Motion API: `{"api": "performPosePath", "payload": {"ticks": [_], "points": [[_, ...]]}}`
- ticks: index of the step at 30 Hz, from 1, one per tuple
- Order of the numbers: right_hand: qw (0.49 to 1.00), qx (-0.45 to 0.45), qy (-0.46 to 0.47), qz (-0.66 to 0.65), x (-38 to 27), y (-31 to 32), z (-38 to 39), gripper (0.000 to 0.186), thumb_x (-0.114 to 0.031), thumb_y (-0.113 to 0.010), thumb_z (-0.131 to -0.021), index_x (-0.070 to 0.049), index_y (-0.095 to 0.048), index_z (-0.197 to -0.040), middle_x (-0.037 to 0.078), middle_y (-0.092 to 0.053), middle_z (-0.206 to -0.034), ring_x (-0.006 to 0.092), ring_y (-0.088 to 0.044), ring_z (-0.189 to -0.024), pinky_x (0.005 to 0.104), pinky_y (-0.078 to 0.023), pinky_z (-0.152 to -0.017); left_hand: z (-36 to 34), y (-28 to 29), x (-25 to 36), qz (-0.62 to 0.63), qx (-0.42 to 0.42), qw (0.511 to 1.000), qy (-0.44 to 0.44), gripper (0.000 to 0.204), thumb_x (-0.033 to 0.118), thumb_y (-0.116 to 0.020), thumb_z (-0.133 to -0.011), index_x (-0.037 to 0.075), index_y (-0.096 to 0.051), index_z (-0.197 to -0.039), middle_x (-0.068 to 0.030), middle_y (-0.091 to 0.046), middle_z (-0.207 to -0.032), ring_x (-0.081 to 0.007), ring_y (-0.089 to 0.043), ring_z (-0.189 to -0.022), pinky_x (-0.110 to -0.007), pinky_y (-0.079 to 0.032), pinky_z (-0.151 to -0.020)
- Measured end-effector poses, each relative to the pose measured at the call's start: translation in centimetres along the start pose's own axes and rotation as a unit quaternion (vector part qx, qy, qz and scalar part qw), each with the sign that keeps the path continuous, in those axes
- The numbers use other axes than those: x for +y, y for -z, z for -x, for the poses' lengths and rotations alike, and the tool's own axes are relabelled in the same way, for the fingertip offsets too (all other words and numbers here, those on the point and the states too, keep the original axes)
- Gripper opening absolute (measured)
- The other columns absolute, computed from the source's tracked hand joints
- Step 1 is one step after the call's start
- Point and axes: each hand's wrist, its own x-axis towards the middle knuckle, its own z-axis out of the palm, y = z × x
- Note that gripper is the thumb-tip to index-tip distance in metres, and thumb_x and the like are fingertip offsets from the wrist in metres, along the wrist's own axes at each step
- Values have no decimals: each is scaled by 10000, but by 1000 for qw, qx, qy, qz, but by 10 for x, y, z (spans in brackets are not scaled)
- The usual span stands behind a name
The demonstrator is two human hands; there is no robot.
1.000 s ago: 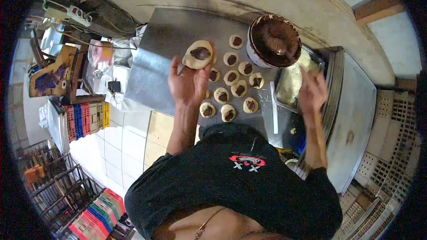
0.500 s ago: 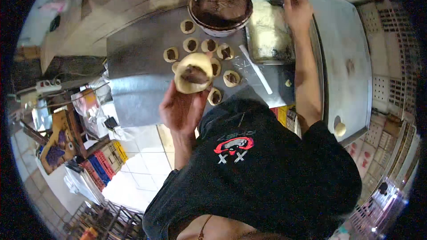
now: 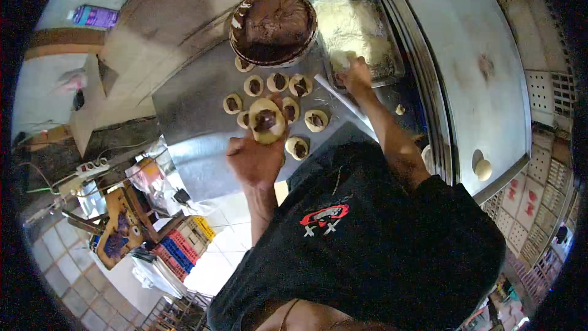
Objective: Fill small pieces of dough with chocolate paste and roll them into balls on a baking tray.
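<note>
Filled dough round (image 3: 267,120) grasped atop left grip (image 3: 256,161); hold of right grip (image 3: 356,76) unclear.

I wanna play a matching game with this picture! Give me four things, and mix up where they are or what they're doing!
Things:
1. Left hand
2. Right hand
3. Long, thin white strip
4. Purple bottle

Places and states:
A. Near the picture's upper left corner
B. At the rectangular grey metal tray
C. Holding a pale, round dough piece with dark brown filling
D. Lying on the flat grey table

Right pairs: 1-C, 2-B, 3-D, 4-A
</note>
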Motion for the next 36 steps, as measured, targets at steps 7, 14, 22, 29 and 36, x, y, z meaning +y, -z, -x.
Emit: {"api": "performPosePath", "payload": {"ticks": [7,14,22,29,36], "points": [[979,-81,-94,-164,25,9,-29,352,-170,-707,-758,-63,-633,-1085,165,-635,-980,315,-653,-832,416,-534,-740,-39,40,-25,5,106,992,61,484,170,-439,-839,-71,-469,-1257,-227,-499,-1307,-374,-442,-1255,-472,-303,-1108],[926,8,37,-377,11,-4,-37,391,-193,-690,-789,-61,-609,-1148,171,-610,-1044,306,-607,-963,416,-515,-781,-102,76,-51,-147,142,978,43,368,166,-435,-914,-56,-499,-1200,-173,-577,-1198,-278,-555,-1130,-419,-415,-1017],[917,-2,-10,-400,17,61,-38,258,-110,-743,-783,3,-664,-1001,74,-708,-837,152,-669,-713,282,-532,-633,-202,115,-88,-748,-53,662,-13,293,61,-510,-907,-31,-531,-1185,-145,-589,-1158,-274,-584,-1064,-376,-499,-873],[934,-1,-38,-355,1,95,-29,331,-52,-737,-767,-1,-659,-1084,114,-716,-895,144,-681,-778,277,-543,-693,-232,96,-131,-720,-7,693,37,292,206,-434,-998,-15,-584,-1117,-68,-625,-950,-155,-594,-801,-314,-495,-740],[970,109,79,-201,-14,77,-27,259,-26,-618,-833,-36,-665,-1087,169,-687,-1006,298,-678,-901,332,-530,-823,-245,108,-139,-729,-58,680,57,410,344,-473,-986,25,-495,-1243,-84,-602,-1043,-173,-576,-842,-322,-482,-747]]}}
